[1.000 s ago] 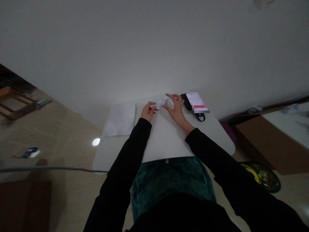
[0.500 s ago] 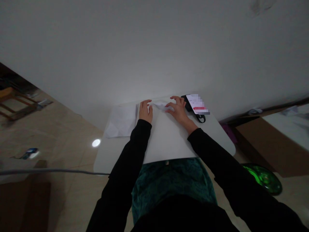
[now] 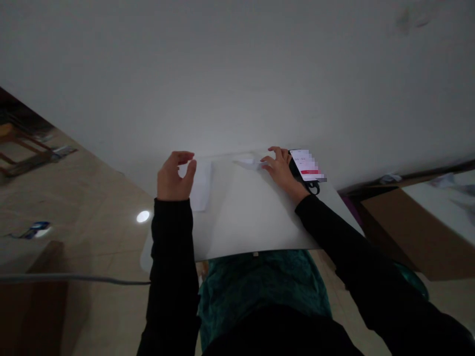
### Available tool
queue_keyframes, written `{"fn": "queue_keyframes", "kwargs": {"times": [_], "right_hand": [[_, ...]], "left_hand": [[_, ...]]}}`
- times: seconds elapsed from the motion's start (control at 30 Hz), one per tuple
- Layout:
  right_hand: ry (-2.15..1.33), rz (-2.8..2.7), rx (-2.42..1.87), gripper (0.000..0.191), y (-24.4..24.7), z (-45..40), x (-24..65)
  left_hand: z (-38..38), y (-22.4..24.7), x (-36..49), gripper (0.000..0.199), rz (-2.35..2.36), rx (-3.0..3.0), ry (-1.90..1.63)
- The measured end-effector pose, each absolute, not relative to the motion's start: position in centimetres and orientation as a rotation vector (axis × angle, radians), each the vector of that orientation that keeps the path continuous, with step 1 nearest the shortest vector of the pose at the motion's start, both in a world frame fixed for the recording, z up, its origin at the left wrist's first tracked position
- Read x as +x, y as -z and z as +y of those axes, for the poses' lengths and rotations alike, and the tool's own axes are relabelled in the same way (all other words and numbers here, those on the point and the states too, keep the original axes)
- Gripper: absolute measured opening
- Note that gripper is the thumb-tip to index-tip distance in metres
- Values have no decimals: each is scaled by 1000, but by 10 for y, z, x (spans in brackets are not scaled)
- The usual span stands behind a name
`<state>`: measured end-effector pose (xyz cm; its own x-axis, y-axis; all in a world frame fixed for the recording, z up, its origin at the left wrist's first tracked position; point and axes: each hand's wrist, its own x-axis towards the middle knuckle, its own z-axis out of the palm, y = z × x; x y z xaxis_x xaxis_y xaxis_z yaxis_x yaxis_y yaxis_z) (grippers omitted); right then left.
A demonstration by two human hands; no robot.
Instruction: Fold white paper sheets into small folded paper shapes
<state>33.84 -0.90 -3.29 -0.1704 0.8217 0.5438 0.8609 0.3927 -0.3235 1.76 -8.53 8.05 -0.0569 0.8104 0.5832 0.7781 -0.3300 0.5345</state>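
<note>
My left hand point(image 3: 175, 177) is raised over the left part of the white table, in front of a flat sheet of white paper point(image 3: 202, 185) that it partly hides. Its fingers curve toward the thumb with a gap between, and nothing shows in them. My right hand point(image 3: 280, 168) rests at the back of the table, thumb and index finger at the right end of a small folded piece of white paper point(image 3: 247, 162). Its other fingers are spread and lifted. Just right of that hand lies a phone point(image 3: 305, 165) with a lit screen, on a black object with a loop.
The white table point(image 3: 245, 217) stands against a pale wall point(image 3: 237, 74). A grey cable point(image 3: 74, 278) runs in from the left. Cardboard point(image 3: 419, 232) is at the right, near a green round object point(image 3: 411, 279). A wooden stool point(image 3: 18, 143) stands far left.
My left hand has left the folded paper and moved left, up over the flat sheet. The right hand stays by the folded paper. The view has shifted slightly.
</note>
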Motion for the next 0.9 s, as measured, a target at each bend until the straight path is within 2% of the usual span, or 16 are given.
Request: {"fn": "queue_keyframes", "kwargs": {"times": [0.07, 0.17, 0.23, 0.33, 0.4, 0.63, 0.77, 0.9], "right_hand": [[96, -2023, -1413, 18, 34, 0, 335], [84, -2036, -1408, 18, 34, 15, 326], [66, -2022, -1424, 21, 30, 23, 320], [81, -1972, -1443, 33, 23, 21, 309], [78, -1967, -1437, 35, 21, 6, 300], [-126, -2282, -1216, 23, 38, -81, 277], [-220, -2231, -1243, 21, 44, -88, 276], [-234, -2232, -1266, 22, 43, -77, 275]], "left_hand": [[-80, -68, 0, 24, 1988, 2063, -995], [-68, -43, -6, 26, 2123, 1993, -713], [-60, -28, 3, 37, 2321, 1911, -483], [-52, -12, 24, 71, 2496, 1845, -248], [-49, -9, 35, 83, 2530, 1869, -146], [-32, -24, 36, 81, 2475, 1813, -45], [-17, -29, 37, 97, 2493, 1759, -55], [-7, -21, 45, 97, 2551, 1715, -230]]}}
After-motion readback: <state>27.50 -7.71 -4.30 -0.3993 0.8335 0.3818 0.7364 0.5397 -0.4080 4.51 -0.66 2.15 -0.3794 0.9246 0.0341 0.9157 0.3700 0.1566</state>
